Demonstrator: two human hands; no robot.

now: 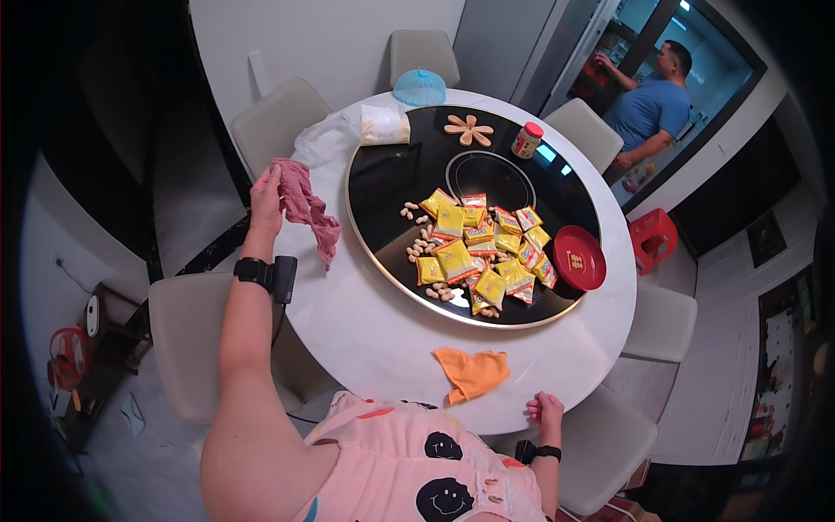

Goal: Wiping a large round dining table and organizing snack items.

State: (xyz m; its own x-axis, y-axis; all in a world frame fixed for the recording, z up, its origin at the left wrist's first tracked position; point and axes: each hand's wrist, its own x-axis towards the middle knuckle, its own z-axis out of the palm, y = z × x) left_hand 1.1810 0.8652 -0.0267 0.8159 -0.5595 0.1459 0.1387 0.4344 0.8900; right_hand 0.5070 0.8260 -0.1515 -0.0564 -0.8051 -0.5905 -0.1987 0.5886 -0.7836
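My left hand holds up a crumpled pink cloth by one end over the left edge of the white round table. An orange cloth lies bunched near the front edge. To its right, my right hand is at the table's edge, fingers loosely curled; whether anything is in it cannot be told. On the black turntable sit a pile of yellow snack packets, peanuts in shells, a red plate, a red-lidded jar and a flower-shaped wooden trivet.
A tissue pack, a clear plastic bag and a blue mesh food cover are at the table's far side. Chairs surround it. A red stool stands right. A person in a blue shirt stands in the doorway.
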